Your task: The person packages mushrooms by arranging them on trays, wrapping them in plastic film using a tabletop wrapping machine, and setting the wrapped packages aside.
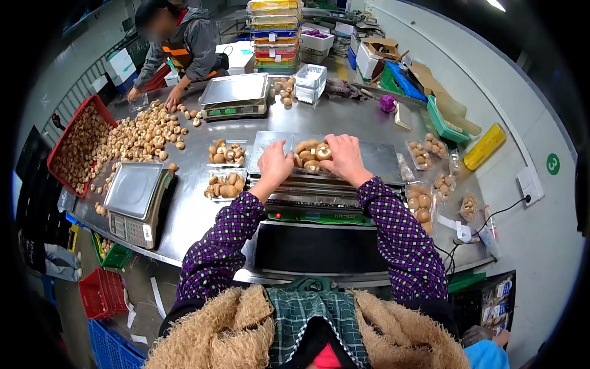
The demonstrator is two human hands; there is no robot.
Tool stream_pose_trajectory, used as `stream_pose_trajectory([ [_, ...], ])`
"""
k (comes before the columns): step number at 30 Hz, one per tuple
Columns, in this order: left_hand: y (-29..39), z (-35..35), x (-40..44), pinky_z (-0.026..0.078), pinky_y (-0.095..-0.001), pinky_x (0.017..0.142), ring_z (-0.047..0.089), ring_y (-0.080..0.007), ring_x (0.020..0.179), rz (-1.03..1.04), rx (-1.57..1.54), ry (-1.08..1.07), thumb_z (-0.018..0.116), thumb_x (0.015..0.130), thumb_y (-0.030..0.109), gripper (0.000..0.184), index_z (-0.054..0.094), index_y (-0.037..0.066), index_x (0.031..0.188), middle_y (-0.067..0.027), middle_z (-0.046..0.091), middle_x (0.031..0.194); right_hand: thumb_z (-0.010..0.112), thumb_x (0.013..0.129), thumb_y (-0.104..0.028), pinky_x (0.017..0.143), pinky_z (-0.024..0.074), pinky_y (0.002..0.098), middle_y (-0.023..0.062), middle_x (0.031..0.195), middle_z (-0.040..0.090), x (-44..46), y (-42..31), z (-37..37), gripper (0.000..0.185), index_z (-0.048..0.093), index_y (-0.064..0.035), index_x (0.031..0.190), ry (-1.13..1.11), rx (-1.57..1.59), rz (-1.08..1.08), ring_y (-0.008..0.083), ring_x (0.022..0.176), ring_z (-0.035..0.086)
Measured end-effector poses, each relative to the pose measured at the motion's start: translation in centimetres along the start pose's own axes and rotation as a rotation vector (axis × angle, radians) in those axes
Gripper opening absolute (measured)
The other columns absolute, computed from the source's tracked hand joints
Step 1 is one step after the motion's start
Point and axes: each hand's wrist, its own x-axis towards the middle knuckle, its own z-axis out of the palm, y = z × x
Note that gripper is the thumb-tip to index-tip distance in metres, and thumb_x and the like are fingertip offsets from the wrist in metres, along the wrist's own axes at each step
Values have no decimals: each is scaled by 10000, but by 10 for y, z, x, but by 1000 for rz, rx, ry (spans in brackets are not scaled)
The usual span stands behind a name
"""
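Observation:
A clear tray of brown shiitake mushrooms [307, 161] lies on the metal plate of a wrapping machine in front of me. At its left end is my left hand [275, 163], thumb apart from the fingers, with no item visible in its grasp. My right hand [345, 157] curls around a mushroom [322, 151] at the tray's right end, thumb below and fingers above. Whether its fingers also touch the tray rim is hidden. Two more filled trays, an upper one [226, 153] and a lower one [224, 185], sit left of my hands.
Wrapped mushroom packs [420, 200] lie at right near a yellow roll [485, 146]. Loose mushrooms [144, 132] spill from a red crate [80, 147] at left. Two scales, a near one [134, 190] and a far one [233, 91], stand on the table. A co-worker [184, 52] handles mushrooms across it.

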Motion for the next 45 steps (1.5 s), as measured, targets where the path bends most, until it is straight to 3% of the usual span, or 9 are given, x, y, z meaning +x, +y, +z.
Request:
stream_pose_trajectory([
  [1, 6, -6, 8, 428, -451, 941, 506, -318, 1157, 3, -96, -60, 578, 848, 207, 362, 570, 80, 1187, -110, 606, 1199, 760, 641, -206, 819, 380, 402, 81, 929, 583, 3, 4, -3, 470, 551, -125, 1055, 21, 16, -11, 264, 973, 539],
  [6, 13, 21, 32, 361, -447, 1008, 441, -307, 1245, 321, -116, 32, 577, 834, 203, 397, 574, 88, 1214, -119, 590, 1234, 655, 713, -124, 765, 386, 402, 95, 935, 536, 13, 7, 5, 323, 561, -131, 1022, 152, -124, -188, 273, 882, 554],
  [8, 11, 24, 35, 363, -448, 1003, 442, -312, 1250, 378, -9, -246, 572, 834, 195, 362, 601, 108, 1184, -110, 606, 1212, 588, 758, -43, 758, 409, 415, 124, 967, 562, 4, -7, 2, 233, 575, -93, 986, 17, -59, -157, 297, 882, 578],
  [13, 11, 11, 18, 454, -373, 815, 594, -254, 915, 567, -191, 61, 647, 767, 132, 133, 616, 106, 893, -33, 640, 905, 570, 712, 3, 775, 473, 386, 100, 846, 578, -21, -11, 7, 132, 580, -29, 840, 86, 263, -307, 292, 875, 566],
  [16, 14, 7, 7, 466, -398, 830, 600, -287, 932, 528, -202, -18, 661, 791, 140, 124, 615, 98, 898, -62, 647, 1007, 569, 688, 6, 770, 474, 383, 92, 827, 570, -25, -9, 16, 107, 577, -25, 790, 187, 262, -284, 278, 856, 561],
  [20, 19, -2, 9, 478, -401, 806, 598, -289, 921, 531, -210, -12, 666, 799, 162, 124, 617, 89, 886, -59, 645, 998, 622, 782, -98, 849, 477, 386, 110, 998, 626, -17, 14, 9, 173, 638, -40, 944, 141, 529, -143, 305, 984, 585],
  [22, 27, -6, 14, 485, -399, 742, 589, -275, 898, 529, -160, 11, 672, 801, 207, 175, 601, 87, 906, -56, 621, 1008, 633, 827, -192, 889, 470, 396, 114, 1093, 630, -3, 43, -12, 220, 653, -68, 1008, 114, 444, 285, 319, 1042, 583],
  [30, 17, 7, 12, 450, -396, 896, 552, -313, 1074, 432, -287, -290, 686, 814, 249, 304, 589, 93, 1056, -109, 579, 1210, 461, 947, -278, 997, 373, 427, 108, 1288, 543, -22, 37, 56, 312, 585, -98, 1170, 14, 254, 157, 275, 1206, 489],
  [45, 7, 15, 8, 401, -411, 994, 489, -331, 1198, 453, -393, -45, 650, 832, 230, 402, 556, 99, 1200, -133, 558, 1233, 509, 923, -425, 1071, 305, 447, 158, 1431, 371, -33, 39, 45, 578, 398, -121, 1402, -64, 450, 196, 337, 1315, 352],
])
